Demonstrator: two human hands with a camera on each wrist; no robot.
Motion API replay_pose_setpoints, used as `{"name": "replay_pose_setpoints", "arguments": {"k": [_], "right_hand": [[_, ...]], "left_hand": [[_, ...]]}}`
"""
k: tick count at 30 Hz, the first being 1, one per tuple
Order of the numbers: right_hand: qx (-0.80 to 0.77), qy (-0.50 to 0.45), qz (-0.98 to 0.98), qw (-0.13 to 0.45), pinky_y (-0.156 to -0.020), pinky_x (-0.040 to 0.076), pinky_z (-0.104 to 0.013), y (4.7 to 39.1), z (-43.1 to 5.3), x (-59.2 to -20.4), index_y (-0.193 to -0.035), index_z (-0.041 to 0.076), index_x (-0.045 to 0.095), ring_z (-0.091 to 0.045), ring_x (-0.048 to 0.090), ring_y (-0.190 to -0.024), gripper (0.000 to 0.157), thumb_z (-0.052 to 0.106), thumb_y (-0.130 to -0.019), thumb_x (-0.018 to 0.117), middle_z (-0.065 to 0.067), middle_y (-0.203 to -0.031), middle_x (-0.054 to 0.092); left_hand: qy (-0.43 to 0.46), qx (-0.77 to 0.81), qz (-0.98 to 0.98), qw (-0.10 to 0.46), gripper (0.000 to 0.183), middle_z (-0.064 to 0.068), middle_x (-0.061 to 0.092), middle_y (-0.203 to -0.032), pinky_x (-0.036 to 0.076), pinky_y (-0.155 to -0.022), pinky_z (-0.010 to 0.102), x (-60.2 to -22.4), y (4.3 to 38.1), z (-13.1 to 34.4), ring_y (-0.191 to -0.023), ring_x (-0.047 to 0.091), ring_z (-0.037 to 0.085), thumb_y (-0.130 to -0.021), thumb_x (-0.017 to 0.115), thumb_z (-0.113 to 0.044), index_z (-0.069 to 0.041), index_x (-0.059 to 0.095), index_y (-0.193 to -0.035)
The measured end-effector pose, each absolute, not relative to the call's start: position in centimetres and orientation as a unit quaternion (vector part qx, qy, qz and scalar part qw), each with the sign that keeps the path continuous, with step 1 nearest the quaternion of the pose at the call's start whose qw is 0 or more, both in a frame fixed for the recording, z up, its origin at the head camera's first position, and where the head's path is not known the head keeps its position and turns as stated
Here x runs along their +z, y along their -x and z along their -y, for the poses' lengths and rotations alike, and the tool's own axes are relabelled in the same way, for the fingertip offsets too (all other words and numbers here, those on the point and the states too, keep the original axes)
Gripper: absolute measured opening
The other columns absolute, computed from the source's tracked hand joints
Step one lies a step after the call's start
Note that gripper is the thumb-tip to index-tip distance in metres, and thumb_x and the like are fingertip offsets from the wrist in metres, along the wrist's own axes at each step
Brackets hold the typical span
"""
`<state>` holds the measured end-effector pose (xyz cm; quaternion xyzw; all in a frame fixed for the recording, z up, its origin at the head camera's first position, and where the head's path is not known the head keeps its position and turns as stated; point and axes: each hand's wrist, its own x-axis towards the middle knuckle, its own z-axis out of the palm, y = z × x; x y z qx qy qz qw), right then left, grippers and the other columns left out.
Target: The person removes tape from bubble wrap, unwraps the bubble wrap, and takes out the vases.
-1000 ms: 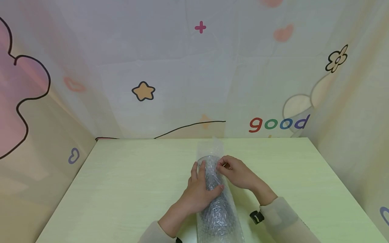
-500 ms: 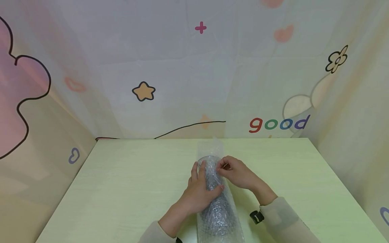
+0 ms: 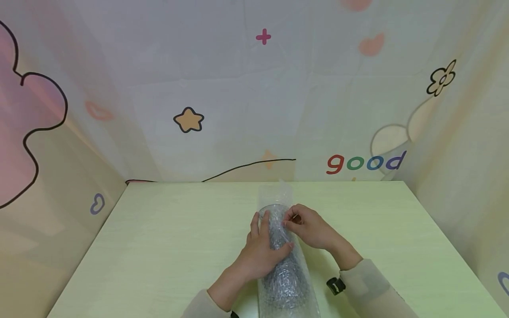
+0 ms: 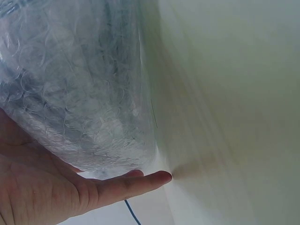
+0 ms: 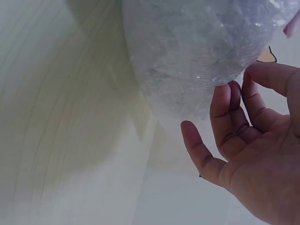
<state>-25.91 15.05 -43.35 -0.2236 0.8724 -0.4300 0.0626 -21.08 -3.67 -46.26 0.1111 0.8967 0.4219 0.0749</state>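
A long bundle in clear bubble wrap (image 3: 284, 278) lies lengthwise on the pale table; what is inside shows only as a dark shape. Across its upper part rests my left hand (image 3: 258, 256), fingers fairly straight along the left side and thumb over the top. In the left wrist view, a straight finger (image 4: 136, 184) extends beside the bubble wrap and reaches toward the tabletop. My right hand (image 3: 312, 227) is at the bundle's upper right, pinching the wrap between thumb and index finger. The other right fingers (image 5: 199, 150) are bent beside it in the right wrist view.
The pale wooden table (image 3: 167, 229) runs back to a printed cloth backdrop (image 3: 222, 88), with cloth on both sides too. A flat flap of the wrap (image 3: 272, 193) extends beyond the bundle toward the table's far edge. A black wrist strap (image 3: 336, 285) hangs by the right sleeve.
Both hands keep their places on the bundle, with barely any shift of the right fingertips. The view itself has moved very slightly.
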Motion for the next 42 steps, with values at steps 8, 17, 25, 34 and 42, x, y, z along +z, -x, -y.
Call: {"name": "replay_pose_setpoints", "arguments": {"k": [8,17,25,34,42], "right_hand": [[-0.424,0.233,-0.874,0.047,-0.077,0.049,-0.026,25.81,-15.08,-43.29,-0.096,0.012,0.061,-0.018,0.058,-0.088,0.003,0.016,-0.095,0.061,0.001,-0.092,0.061],[-0.428,0.239,-0.871,0.045,-0.077,0.049,-0.025,26.02,-15.17,-43.52,-0.094,0.012,0.063,-0.015,0.061,-0.089,0.005,0.017,-0.095,0.062,0.001,-0.090,0.064],[-0.431,0.239,-0.869,0.042,-0.077,0.050,-0.027,26.00,-15.15,-43.56,-0.093,0.013,0.062,-0.015,0.061,-0.090,0.004,0.017,-0.095,0.062,0.001,-0.090,0.064],[-0.445,0.240,-0.862,0.043,-0.080,0.050,-0.031,26.10,-15.23,-43.72,-0.094,0.013,0.063,-0.016,0.061,-0.090,0.005,0.017,-0.096,0.062,0.000,-0.090,0.065],[-0.487,0.219,-0.843,0.069,-0.072,0.049,-0.026,26.08,-15.25,-43.91,-0.099,0.008,0.063,-0.022,0.059,-0.085,0.012,0.019,-0.097,0.060,-0.009,-0.094,0.065]], "left_hand": [[-0.111,0.425,-0.895,0.078,0.101,0.011,-0.010,-0.163,0.037,-0.100,0.066,-46.23,21.13,3.69,-0.144,0.018,0.048,-0.086,0.055,-0.067,-0.023,-0.002,-0.157],[-0.112,0.425,-0.895,0.076,0.101,0.011,-0.009,-0.163,0.036,-0.101,0.066,-46.23,21.10,3.71,-0.144,0.018,0.047,-0.086,0.055,-0.067,-0.022,-0.001,-0.157],[-0.114,0.424,-0.896,0.071,0.100,0.010,-0.009,-0.163,0.036,-0.101,0.065,-46.27,21.09,3.72,-0.143,0.020,0.048,-0.086,0.055,-0.067,-0.022,0.001,-0.157],[-0.115,0.419,-0.898,0.067,0.100,0.010,-0.009,-0.163,0.037,-0.101,0.064,-46.39,21.14,3.71,-0.144,0.019,0.047,-0.086,0.054,-0.068,-0.021,0.001,-0.157],[-0.117,0.425,-0.895,0.067,0.101,0.010,-0.009,-0.163,0.036,-0.102,0.064,-46.32,21.08,3.72,-0.143,0.020,0.047,-0.086,0.055,-0.066,-0.021,0.001,-0.157]]}}
